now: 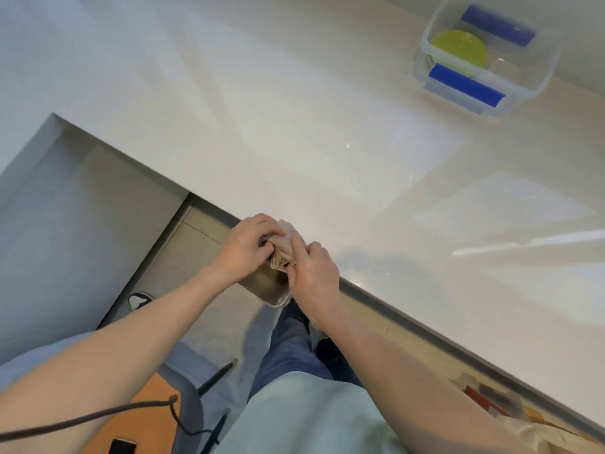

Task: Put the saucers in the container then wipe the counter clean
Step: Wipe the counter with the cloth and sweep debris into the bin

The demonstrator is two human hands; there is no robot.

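A clear plastic container (537,88) with blue clip handles stands at the far right of the white counter (294,132). Lime-green saucers (458,47) lie stacked inside it. At the counter's near edge, a crumpled beige cloth (285,244) is bunched between both of my hands. My left hand (244,249) grips its left side. My right hand (312,273) pinches its right side. Most of the cloth is hidden by my fingers.
The counter edge runs diagonally from upper left to lower right, with a step-in corner at the left. Below it lie floor tiles, my legs in jeans, a shoe (139,301), an orange stool (144,424) and a dark cable (98,416).
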